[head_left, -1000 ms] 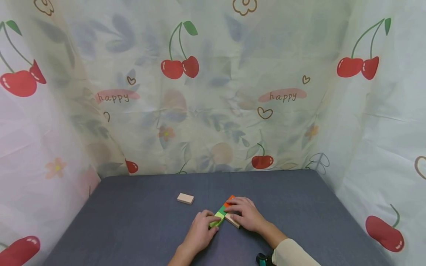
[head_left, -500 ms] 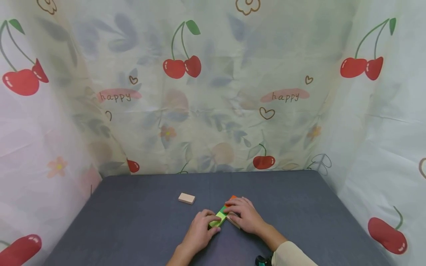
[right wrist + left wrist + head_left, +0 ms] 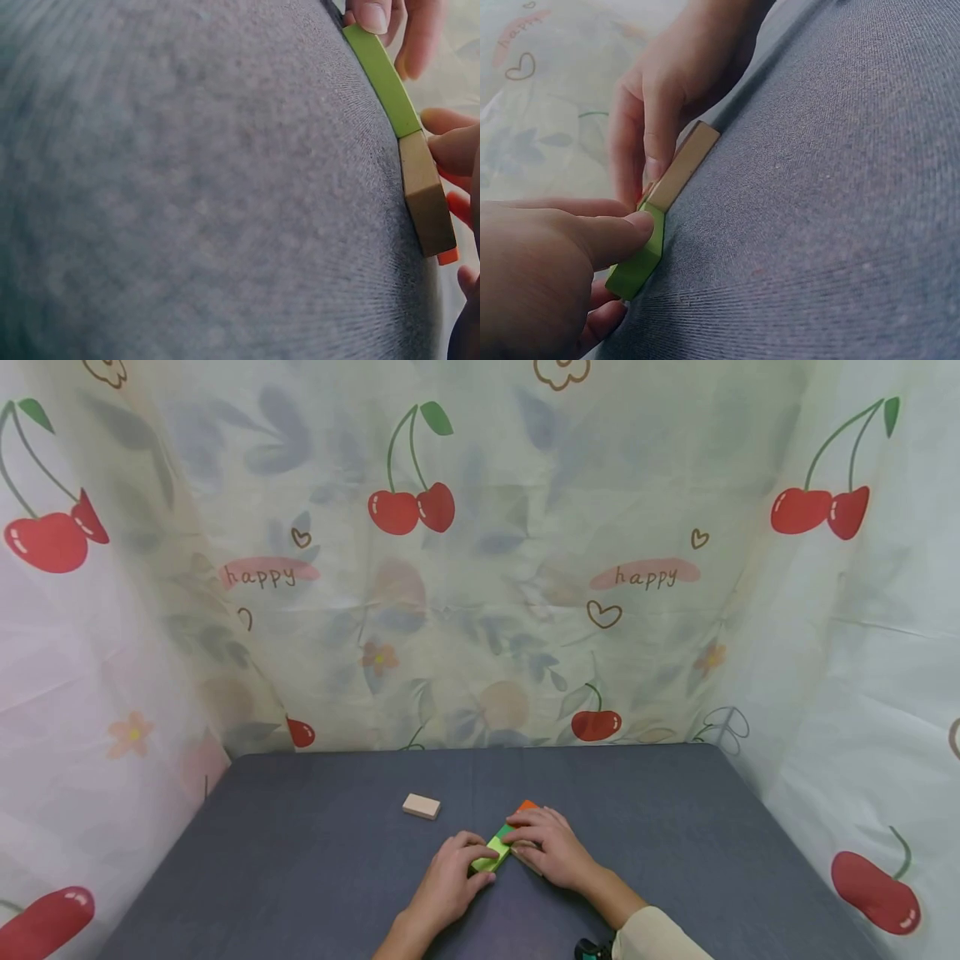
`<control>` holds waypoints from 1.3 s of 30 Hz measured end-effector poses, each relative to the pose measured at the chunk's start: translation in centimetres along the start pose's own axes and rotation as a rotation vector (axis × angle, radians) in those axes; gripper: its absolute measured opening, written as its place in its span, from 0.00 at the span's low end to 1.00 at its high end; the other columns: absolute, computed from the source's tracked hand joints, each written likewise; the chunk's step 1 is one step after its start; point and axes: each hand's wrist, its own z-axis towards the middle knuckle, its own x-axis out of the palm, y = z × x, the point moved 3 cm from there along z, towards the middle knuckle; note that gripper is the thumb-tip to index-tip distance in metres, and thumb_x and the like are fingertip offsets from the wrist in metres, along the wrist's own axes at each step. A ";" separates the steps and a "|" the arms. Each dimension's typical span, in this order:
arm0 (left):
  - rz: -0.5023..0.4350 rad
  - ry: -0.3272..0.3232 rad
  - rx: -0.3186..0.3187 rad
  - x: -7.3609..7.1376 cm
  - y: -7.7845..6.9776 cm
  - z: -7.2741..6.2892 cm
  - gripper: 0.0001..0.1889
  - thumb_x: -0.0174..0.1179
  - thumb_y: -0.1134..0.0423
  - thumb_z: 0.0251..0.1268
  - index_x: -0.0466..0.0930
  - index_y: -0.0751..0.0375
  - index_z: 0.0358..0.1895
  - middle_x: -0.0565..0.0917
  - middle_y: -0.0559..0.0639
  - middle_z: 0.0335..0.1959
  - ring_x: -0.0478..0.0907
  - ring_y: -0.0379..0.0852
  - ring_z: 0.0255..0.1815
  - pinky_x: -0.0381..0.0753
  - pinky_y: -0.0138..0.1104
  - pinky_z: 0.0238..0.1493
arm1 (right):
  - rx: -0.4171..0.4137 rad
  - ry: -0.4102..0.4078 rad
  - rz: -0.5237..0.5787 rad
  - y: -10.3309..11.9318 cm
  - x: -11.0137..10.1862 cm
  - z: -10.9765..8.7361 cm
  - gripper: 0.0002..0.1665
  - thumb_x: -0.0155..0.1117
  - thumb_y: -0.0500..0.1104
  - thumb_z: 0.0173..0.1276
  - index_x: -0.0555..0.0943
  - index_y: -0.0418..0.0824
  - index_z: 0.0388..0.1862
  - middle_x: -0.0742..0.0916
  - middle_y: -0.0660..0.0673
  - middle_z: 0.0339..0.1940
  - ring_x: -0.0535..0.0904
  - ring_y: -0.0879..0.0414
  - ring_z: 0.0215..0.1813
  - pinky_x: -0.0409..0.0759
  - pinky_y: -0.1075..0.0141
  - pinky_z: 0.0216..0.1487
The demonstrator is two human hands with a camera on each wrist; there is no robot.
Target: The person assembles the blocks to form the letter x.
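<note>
In the head view, a light green block [image 3: 491,855], a dark green block [image 3: 504,833] and an orange block [image 3: 528,805] lie in a slanting row on the table. My left hand [image 3: 450,878] pinches the light green block at the row's near end. Over the upper part, my right hand [image 3: 553,847] holds the orange block, its fingertips reaching the dark green one. A plain wooden block [image 3: 426,191] meets the light green block's end in the right wrist view; my right hand mostly covers it in the head view.
Another plain wooden block [image 3: 422,807] lies apart, farther back and left. A dark grey cloth covers the table [image 3: 322,860]. A cherry-print curtain [image 3: 487,635] stands behind and at both sides. A black object [image 3: 592,950] shows beside my right sleeve.
My right hand has shifted slightly toward the left hand, covering more of the wooden block and dark green block. My left hand keeps its hold, nearly still. The head view has shifted a little.
</note>
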 end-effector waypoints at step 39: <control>-0.001 0.024 -0.005 0.0 0.1 0.2 0.12 0.73 0.60 0.54 0.87 0.50 0.43 0.78 0.39 0.44 0.75 0.42 0.44 0.75 0.40 0.44 | 0.016 0.053 -0.009 -0.3 0.0 -0.1 0.14 0.64 0.40 0.68 0.87 0.50 0.50 0.81 0.44 0.60 0.70 0.43 0.65 0.54 0.32 0.62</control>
